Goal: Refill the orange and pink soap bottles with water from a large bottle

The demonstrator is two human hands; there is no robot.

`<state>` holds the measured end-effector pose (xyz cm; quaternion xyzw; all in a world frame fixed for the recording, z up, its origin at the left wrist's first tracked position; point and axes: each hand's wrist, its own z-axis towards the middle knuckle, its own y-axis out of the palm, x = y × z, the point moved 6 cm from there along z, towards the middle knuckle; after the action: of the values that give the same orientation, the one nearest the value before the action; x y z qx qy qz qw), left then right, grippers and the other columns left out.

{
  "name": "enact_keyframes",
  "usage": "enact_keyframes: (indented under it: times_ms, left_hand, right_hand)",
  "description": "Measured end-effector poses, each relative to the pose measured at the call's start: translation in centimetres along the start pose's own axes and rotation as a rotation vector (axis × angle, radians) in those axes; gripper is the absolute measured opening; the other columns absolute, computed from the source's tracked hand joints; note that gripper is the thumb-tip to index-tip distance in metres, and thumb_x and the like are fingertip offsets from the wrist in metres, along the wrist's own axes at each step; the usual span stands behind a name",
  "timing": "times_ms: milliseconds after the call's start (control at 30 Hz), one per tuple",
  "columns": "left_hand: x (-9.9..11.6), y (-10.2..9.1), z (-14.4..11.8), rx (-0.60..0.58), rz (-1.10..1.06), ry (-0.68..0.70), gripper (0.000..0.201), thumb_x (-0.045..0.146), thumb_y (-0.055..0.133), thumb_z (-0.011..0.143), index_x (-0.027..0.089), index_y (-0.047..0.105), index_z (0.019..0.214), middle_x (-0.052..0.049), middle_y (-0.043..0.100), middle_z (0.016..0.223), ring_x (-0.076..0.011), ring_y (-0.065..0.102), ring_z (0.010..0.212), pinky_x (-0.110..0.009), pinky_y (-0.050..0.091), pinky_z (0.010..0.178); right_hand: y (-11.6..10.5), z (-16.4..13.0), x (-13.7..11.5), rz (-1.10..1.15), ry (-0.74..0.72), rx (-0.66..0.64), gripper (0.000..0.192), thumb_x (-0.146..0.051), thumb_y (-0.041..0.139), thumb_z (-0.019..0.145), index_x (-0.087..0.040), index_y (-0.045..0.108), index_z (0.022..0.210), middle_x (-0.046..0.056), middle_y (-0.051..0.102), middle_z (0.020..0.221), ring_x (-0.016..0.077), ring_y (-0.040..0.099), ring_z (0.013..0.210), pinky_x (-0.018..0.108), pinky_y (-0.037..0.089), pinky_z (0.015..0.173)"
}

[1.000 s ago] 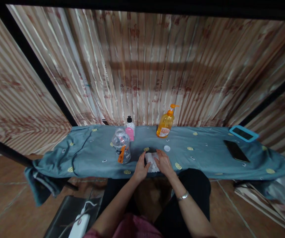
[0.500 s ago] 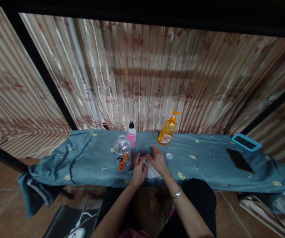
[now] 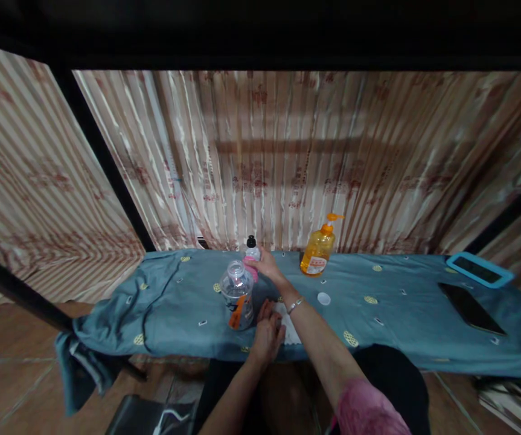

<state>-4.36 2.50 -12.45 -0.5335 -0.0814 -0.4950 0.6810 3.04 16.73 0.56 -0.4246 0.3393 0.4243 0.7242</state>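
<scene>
**Reaching over the clear bottle for the small pink-labelled one**

Striped curtains hang behind a low table under a teal cloth (image 3: 174,296). At the far edge the right hand (image 3: 267,266) is stretched out, its fingers (image 3: 253,262) curled round the small pink-labelled bottle (image 3: 252,252) with the black cap; how firmly they close cannot be told at this size. Just nearer than those fingers stands the uncapped clear bottle (image 3: 238,295), and to their right an orange pump bottle (image 3: 318,254). A white cap (image 3: 323,298) lies beside the wrist. The left hand (image 3: 268,329) rests with loosely bent fingers on a white tissue (image 3: 287,323) at the near edge.

Done well, the grip probably sits low on the small bottle's body, and the lift goes straight up before coming back, so the forearm does not knock the open clear bottle. Keeping the left hand flat on the tissue would stop it sliding.
</scene>
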Motion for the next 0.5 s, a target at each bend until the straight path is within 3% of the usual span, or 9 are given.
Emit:
enact_keyframes:
  times_ms: [100,233,367,500]
  left_hand:
    - [0.0,0.2,0.1,-0.002,0.021,0.01,0.02,0.011,0.061,0.084,0.017,0.066,0.102,-0.018,0.055,0.147,-0.0364,0.041,0.148,-0.064,0.042,0.116]
    - [0.0,0.2,0.2,0.013,-0.001,-0.016,0.015,0.016,0.061,0.087,0.018,0.065,0.1,-0.017,0.055,0.145,-0.0354,0.042,0.147,-0.063,0.041,0.117]
    - [-0.4,0.0,0.1,0.046,-0.075,-0.088,0.012,0.02,0.062,0.087,0.017,0.064,0.099,-0.018,0.053,0.146,-0.0345,0.043,0.147,-0.058,0.039,0.119]
    - [-1.3,-0.5,0.0,0.118,-0.168,-0.179,0.026,0.022,0.061,0.086,0.015,0.059,0.111,-0.021,0.052,0.146,-0.0321,0.054,0.138,-0.054,0.043,0.116]
  right_hand:
    - [-1.6,-1.2,0.4,-0.021,0.058,0.006,0.028,-0.041,0.066,0.095,-0.017,0.067,0.108,0.003,0.071,0.098,0.017,0.069,0.083,0.038,0.059,0.077]
    - [-6.4,-4.2,0.1,-0.054,0.086,0.057,0.028,-0.043,0.066,0.095,-0.016,0.067,0.102,0.001,0.07,0.09,0.0155,0.067,0.076,0.036,0.058,0.074]
    - [-11.6,-8.5,-0.8,-0.096,0.108,0.129,0.033,-0.046,0.064,0.096,-0.017,0.066,0.111,0.004,0.071,0.099,0.0172,0.069,0.082,0.038,0.058,0.078]
    - [-13.9,-12.7,-1.6,-0.155,0.135,0.158,0.039,-0.048,0.071,0.09,-0.018,0.065,0.114,0.004,0.072,0.101,0.0202,0.069,0.089,0.043,0.056,0.084]
